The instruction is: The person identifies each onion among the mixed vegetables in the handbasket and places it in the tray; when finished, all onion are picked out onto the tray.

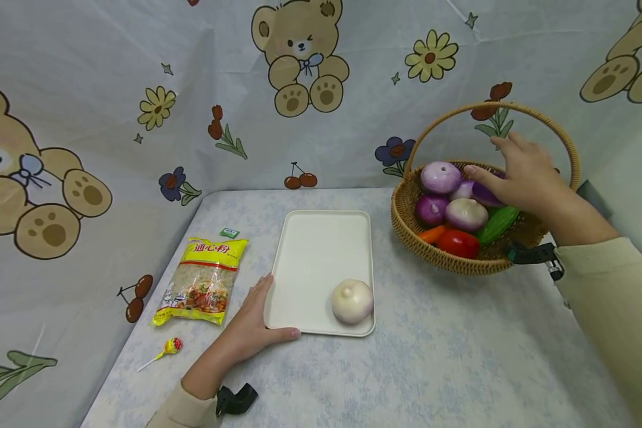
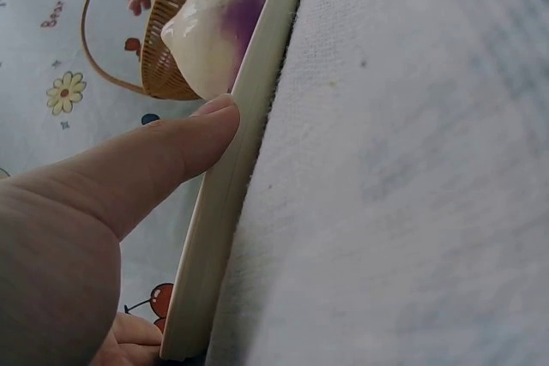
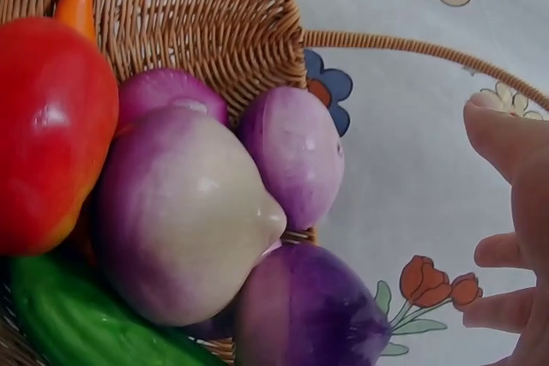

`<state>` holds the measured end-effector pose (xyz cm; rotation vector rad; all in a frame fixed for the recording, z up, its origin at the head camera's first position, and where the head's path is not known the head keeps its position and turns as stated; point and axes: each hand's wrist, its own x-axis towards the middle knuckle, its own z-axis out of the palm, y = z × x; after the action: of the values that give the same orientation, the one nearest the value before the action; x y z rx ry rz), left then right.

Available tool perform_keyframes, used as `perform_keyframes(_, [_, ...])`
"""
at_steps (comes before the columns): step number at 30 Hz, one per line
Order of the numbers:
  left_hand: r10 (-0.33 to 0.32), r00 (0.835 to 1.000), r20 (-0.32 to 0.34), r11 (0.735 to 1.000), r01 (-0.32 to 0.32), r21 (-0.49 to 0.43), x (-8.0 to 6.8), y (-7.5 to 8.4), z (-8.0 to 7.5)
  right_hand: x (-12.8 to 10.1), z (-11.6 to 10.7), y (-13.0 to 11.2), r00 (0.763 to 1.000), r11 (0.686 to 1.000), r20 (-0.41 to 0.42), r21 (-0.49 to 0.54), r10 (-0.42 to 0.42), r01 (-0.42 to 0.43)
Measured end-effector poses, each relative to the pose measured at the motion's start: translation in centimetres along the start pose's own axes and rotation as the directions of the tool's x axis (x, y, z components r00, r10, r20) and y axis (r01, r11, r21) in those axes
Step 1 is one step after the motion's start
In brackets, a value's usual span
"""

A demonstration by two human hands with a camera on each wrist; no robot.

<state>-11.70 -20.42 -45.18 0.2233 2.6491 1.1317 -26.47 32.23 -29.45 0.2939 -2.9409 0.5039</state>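
- Over on the left of the worktop (image 1: 460,368), a lollipop (image 1: 171,346) is lying near a pasta packet (image 1: 200,285), and a small green sachet (image 1: 229,233) is sitting just past it; all 3 are staying outside the tray, perhaps so its surface isn't crowded.
- The left hand (image 1: 254,326) is bracing the near-left corner of the white tray (image 1: 321,255), fingers lying straight along its side, thumb along the near edge, presumably keeping it from sliding.
- 1 pale onion (image 1: 351,302) is resting in the near-right corner.
- The wicker basket (image 1: 471,268) is standing further right, its wall containing purple onions (image 1: 441,177), a carrot (image 1: 432,235), a red tomato (image 1: 458,244) and a cucumber (image 1: 497,227).
- The right hand (image 1: 529,175) is hovering above it, fingers spread, visibly grasping nothing, seemingly clearing the heap.
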Motion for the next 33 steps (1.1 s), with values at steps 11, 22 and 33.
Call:
perform_keyframes(11, [-0.002, 1.0, 0.0, 1.0, 0.002, 0.003, -0.1, -0.1, 0.0, 0.6, 0.9, 0.8, 0.999, 1.0, 0.035, 0.011, 0.018, -0.018])
perform_keyframes(22, [0.005, 1.0, -0.006, 1.0, -0.005, 0.012, 0.1, -0.1, 0.0, 0.4, 2.1, 1.9, 0.993, 0.995, 0.11, 0.089, 0.043, -0.053])
perform_keyframes(33, [0.01, 1.0, 0.004, 1.0, -0.01, 0.003, 0.1, -0.1, -0.1, -0.3, 2.1, 2.0, 0.985, 0.988, 0.129, 0.082, 0.118, -0.13])
